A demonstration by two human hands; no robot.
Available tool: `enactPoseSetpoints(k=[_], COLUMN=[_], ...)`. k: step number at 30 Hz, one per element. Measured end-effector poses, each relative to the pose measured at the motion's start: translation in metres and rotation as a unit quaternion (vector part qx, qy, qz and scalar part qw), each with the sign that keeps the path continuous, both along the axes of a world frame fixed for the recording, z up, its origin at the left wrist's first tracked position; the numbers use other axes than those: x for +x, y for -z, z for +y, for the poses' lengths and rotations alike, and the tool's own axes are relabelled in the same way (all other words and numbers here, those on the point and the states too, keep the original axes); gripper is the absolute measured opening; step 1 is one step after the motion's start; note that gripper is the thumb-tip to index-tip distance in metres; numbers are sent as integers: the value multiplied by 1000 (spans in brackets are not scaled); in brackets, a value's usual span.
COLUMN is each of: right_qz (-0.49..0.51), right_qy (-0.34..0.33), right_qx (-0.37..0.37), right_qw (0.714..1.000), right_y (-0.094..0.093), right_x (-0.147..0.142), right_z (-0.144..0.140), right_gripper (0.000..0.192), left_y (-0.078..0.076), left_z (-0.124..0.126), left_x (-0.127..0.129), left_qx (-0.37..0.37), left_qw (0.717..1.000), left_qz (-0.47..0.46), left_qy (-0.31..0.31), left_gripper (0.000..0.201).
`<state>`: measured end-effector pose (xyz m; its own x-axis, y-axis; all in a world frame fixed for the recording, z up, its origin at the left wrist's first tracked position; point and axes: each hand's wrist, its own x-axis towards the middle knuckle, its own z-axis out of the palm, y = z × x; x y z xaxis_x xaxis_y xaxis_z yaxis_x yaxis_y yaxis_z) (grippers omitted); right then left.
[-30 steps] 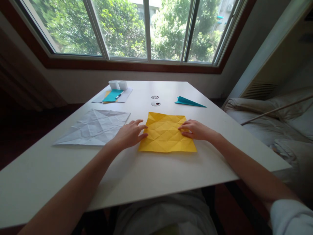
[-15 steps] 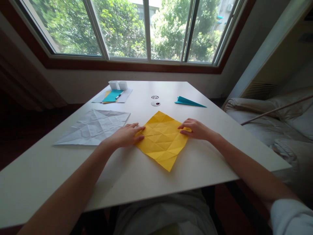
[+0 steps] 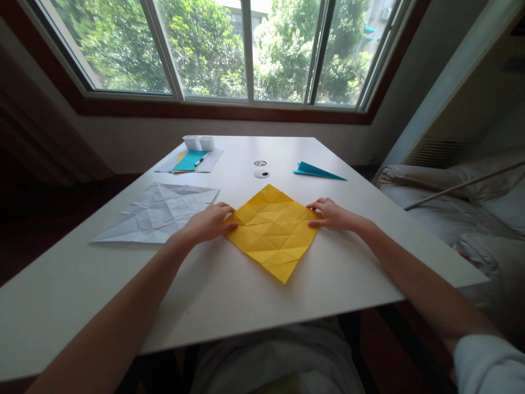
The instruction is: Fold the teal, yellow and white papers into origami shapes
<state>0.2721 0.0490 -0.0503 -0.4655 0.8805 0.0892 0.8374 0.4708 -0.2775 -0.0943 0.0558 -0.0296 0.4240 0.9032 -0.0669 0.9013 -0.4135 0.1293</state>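
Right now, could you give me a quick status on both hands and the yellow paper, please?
Left hand flat on yellow paper left corner. Right hand on right corner. Paper lies flat, creased, as a diamond. White sheet apart, left.

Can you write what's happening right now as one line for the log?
left hand: on left corner of yellow paper | right hand: on right corner | paper: creased, flat, corner toward person
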Motion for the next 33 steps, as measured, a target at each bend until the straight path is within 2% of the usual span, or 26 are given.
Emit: enactPoseSetpoints(k=[3, 6, 13, 19, 23, 27, 33], right_qz=[11, 33, 83, 84, 83, 78, 61], right_qy=[4, 4, -3, -14, -37, -64, -93], right_qx=[-8, -25, -56, -22, 30, 75, 81], right_qw=[1000, 999, 995, 996, 995, 992, 990], right_y=[-3, -6, -6, -5, -2, 2, 1], right_x=[-2, -2, 5, 9, 10, 12, 14], right_z=[-1, -2, 1, 5, 8, 11, 13], right_gripper=[50, 43, 28, 21, 13, 10, 13], left_y=[3, 2, -2, 3, 6, 9, 8], left_z=[5, 7, 9, 15, 19, 21, 21], left_x=[-4, -6, -8, -14, -18, -20, -22], left_qx=[9, -14, -54, -34, -6, 9, 11], left_qw=[999, 996, 986, 985, 983, 982, 983], left_qz=[-44, -93, -151, -170, -184, -183, -175], left_qy=[2, -9, -38, -10, 27, 36, 58], left_gripper=[39, 34, 35, 34, 31, 28, 23])
